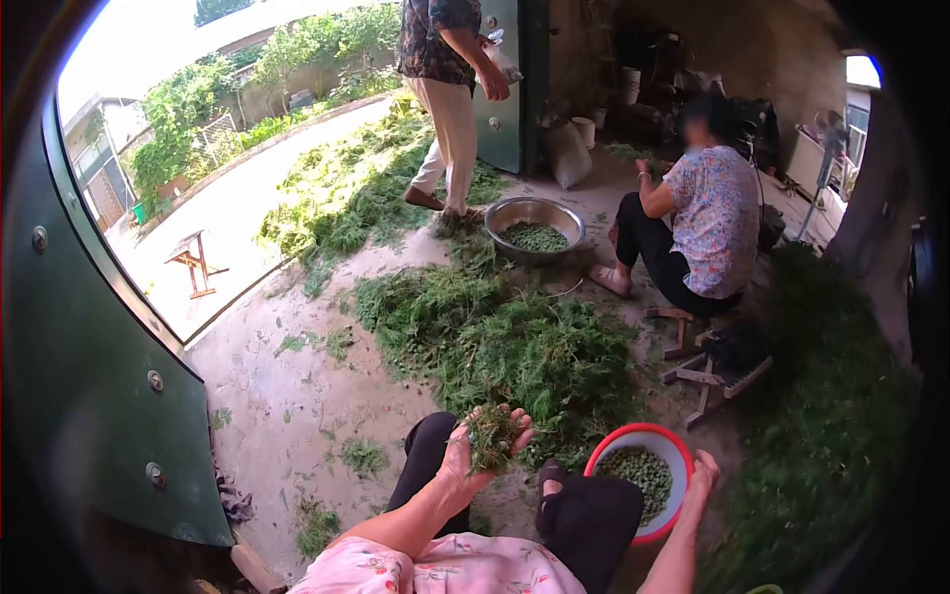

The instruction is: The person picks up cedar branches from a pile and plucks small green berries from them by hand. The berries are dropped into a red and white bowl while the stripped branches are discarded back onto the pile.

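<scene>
My left hand (458, 469) is raised over my knee, palm up, with its fingers curled around a clump of feathery green sprigs (492, 439). My right hand (705, 475) is at the right edge of a red-rimmed basin (682, 450), its fingers closed at the rim. The basin is tilted beside my leg and holds many small round green seed pods or berries (638, 480). In front of my knees lies a wide heap of cut green branches (505, 342).
A seated person (708, 218) holds a sprig near a large metal bowl (536, 252) of green pods. Another person (442, 109) walks by the doorway with a bag. A low wooden stool (708, 381), more greenery (811, 436) and a green metal door (109, 396) surround me.
</scene>
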### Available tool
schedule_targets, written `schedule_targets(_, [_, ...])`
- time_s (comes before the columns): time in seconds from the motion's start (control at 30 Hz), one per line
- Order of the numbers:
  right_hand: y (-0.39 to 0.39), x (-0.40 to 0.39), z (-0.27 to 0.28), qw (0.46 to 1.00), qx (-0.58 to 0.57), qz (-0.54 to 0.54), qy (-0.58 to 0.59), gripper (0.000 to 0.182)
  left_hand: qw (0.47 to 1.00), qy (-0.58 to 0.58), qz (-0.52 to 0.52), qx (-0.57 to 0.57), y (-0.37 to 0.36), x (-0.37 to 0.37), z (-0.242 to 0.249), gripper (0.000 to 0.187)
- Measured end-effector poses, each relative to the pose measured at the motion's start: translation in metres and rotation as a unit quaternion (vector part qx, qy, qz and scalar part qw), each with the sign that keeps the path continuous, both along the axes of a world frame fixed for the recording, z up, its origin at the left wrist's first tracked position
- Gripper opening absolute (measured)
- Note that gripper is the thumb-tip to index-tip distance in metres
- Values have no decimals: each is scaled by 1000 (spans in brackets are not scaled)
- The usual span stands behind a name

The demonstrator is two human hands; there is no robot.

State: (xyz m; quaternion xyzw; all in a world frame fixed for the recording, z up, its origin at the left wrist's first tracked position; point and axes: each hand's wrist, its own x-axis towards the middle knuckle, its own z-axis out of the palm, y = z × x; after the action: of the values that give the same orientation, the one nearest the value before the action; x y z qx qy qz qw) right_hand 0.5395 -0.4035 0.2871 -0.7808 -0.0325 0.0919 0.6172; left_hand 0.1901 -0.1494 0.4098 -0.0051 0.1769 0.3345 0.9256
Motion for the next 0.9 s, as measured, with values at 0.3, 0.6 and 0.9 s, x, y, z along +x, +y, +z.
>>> schedule_targets(0.3, [37, -43, 43, 992, 83, -5, -98, 26, 999, -2, -30, -31, -19, -30, -7, 36])
schedule_targets(0.6, [127, -275, 169, 871, 64, 372, -316, 18, 998, 29, 23, -42, -15, -65, -13, 32])
schedule_targets(0.9, [139, -336, 131, 846, 41, 421, -325, 40, 996, 79, 38, 15, -35, -56, -16, 33])
